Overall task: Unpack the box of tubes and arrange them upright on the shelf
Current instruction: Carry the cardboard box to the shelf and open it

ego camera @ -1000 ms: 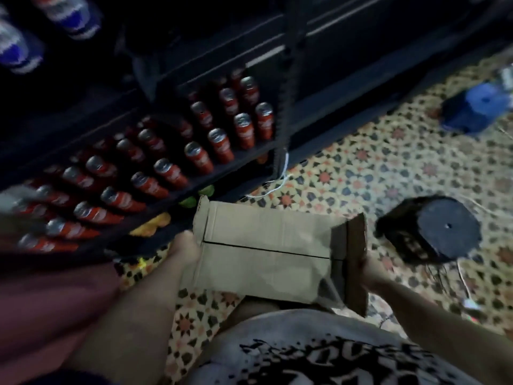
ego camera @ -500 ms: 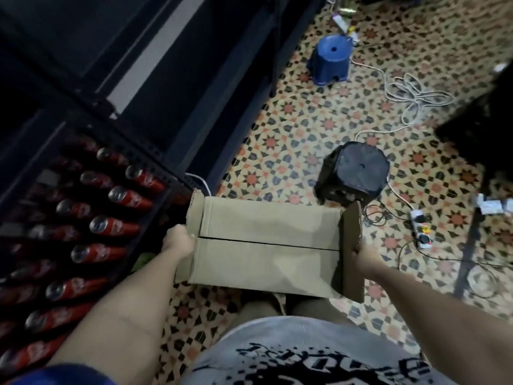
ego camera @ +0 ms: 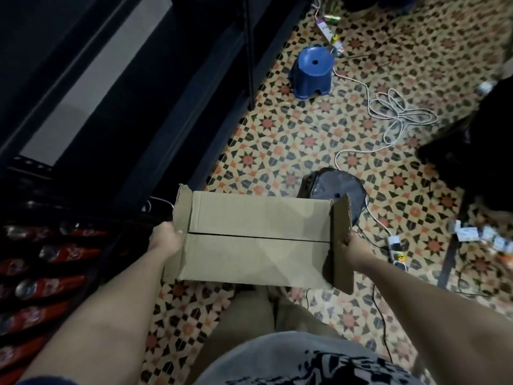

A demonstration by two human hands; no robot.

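— What are your hands doing?

— I am holding the cardboard box [ego camera: 258, 240] between them, above my legs. My left hand [ego camera: 166, 240] is pressing on its left end, fingers [ego camera: 177, 232] wrapping the edge. My right hand [ego camera: 354, 247] is gripping the right end behind the raised flap [ego camera: 342, 243]; those fingers are hidden, so I cannot tell how they are lying.

— Is the box open?

— The two long flaps are lying shut, meeting in a dark seam; both end flaps are standing up.

— And beyond your fingers?

— Left of my left hand, red tubes [ego camera: 52, 286] are lying in rows on the dark shelf [ego camera: 116, 240]. Past the box a black stool [ego camera: 331, 187] is sitting on the patterned floor [ego camera: 277, 140], a blue stool [ego camera: 313, 70] farther off.
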